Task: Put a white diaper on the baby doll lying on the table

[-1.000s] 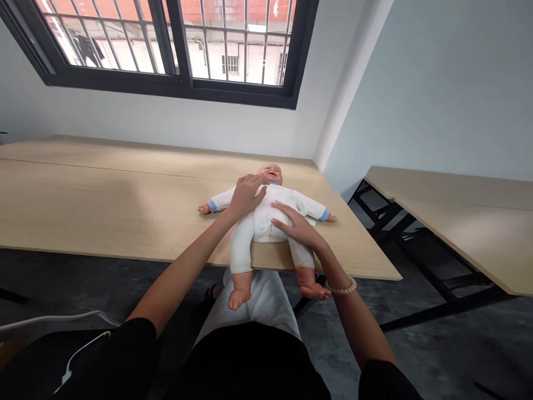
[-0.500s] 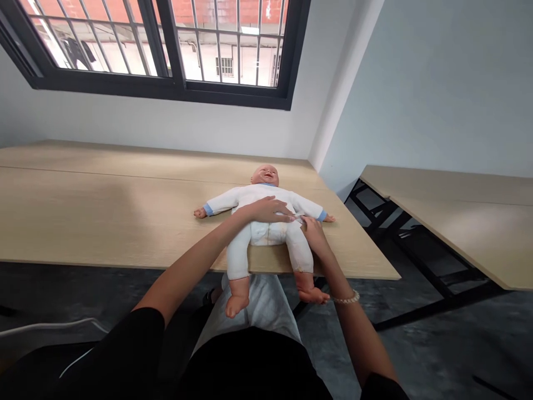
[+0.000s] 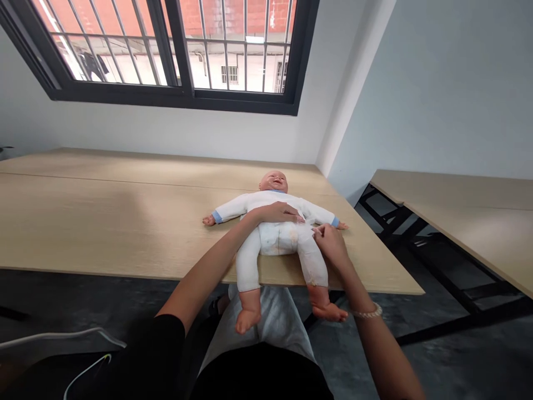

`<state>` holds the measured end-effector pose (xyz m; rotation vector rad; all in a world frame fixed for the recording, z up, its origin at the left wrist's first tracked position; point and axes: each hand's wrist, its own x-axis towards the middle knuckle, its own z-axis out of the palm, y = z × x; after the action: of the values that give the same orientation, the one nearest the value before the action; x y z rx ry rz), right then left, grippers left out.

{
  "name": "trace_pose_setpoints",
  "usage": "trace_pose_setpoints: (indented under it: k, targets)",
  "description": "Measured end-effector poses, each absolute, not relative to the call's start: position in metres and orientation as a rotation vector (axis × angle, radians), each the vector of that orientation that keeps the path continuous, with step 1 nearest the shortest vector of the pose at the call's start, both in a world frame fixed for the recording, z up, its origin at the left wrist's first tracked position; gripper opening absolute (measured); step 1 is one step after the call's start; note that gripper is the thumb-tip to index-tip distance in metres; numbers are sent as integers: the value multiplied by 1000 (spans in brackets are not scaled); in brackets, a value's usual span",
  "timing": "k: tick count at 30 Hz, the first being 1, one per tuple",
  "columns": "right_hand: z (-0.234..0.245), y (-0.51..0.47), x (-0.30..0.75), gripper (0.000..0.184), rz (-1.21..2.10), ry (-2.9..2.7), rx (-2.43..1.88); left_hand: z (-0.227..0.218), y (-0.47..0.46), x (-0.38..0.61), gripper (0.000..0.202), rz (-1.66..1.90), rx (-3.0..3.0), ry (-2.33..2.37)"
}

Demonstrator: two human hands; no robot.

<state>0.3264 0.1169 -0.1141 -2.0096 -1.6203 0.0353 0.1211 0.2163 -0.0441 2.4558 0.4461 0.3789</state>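
A baby doll [image 3: 275,182] in white clothing with blue cuffs lies face up on the wooden table [image 3: 104,233], its feet hanging past the front edge. Around its hips is a white diaper [image 3: 277,239]. Across the doll's belly lies my left hand [image 3: 283,211], fingers stretched along the diaper's upper edge towards the hip on the right. My right hand [image 3: 331,240] is beside that hip, thumb and fingers closed in a pinch at the diaper's side tab. The tab is small and partly covered by the fingertips.
A second table [image 3: 470,205] on black metal legs stands to the right, across a gap. Behind the doll are a white wall and a barred window [image 3: 239,55]. A white cable [image 3: 62,336] hangs at lower left.
My right hand has drawn a little away from my left, to the right at the doll's hip. My left hand stays across the belly. The whole view has shifted slightly.
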Motion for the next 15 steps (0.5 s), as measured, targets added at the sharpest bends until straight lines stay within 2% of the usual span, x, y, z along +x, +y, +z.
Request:
trace_pose_setpoints:
  k: [5,10,15]
  targets:
    - [-88,148,333,26,249,-1365,-1648,-49,227,116,30,380,2357,376]
    - [-53,172,301,32,265,-1385,-1428,-56,228,113,27,658,2237,469]
    - [-50,170,269,38,324,-1431,-1283,-64,234,112,10,851,2184,501]
